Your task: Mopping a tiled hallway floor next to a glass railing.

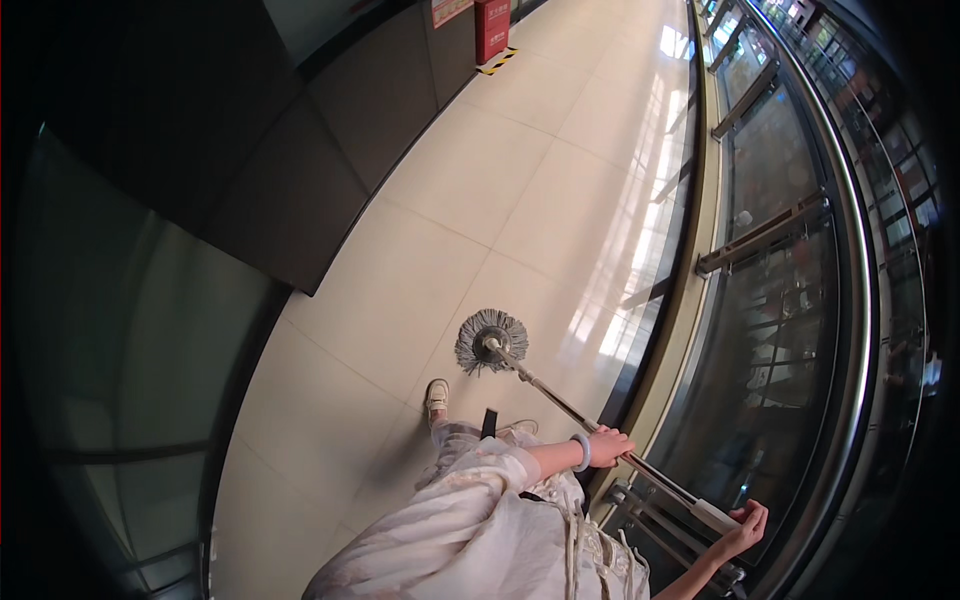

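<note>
A round string mop with grey strands (492, 343) rests on the pale tiled floor, just ahead of my feet. Its metal pole (559, 400) slants up to the lower right, towards the railing. My left hand (611, 447), with a pale bangle (581, 452) at the wrist, is closed around the middle of the pole. At the light-coloured grip (714, 516) on the pole's upper end, my right hand (746, 525) is curled, its fingers partly hidden.
A glass railing with a steel handrail (862, 262) runs along the right. Dark wall panels (300, 180) line the left. Farther up the walkway, a red box (492, 30) stands by the wall, with black-and-yellow floor tape (498, 63). My light shoe (437, 395) is near the mop head.
</note>
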Tool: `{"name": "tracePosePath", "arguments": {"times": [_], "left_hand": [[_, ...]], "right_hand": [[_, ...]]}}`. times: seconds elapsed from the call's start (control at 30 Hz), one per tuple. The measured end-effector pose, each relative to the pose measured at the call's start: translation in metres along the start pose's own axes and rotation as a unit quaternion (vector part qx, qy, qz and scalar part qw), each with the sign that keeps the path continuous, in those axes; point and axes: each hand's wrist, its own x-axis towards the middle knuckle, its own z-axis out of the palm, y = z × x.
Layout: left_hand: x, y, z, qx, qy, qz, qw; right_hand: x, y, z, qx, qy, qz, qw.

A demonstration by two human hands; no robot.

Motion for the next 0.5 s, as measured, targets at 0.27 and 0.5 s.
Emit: {"name": "tracePosePath", "arguments": {"times": [0.27, 0.5], "left_hand": [[-0.118, -0.123, -0.058, 0.037, 0.146, -0.114, 0.982], [-0.279, -0.203, -0.145, 0.059, 0.244, -0.331, 0.91]], "right_hand": [[-0.078, -0.055, 0.131, 0.0, -0.354, 0.144, 0.924], [-0.216, -0.097, 0.331, -0.003, -0.577, 0.14, 0.805]]}}
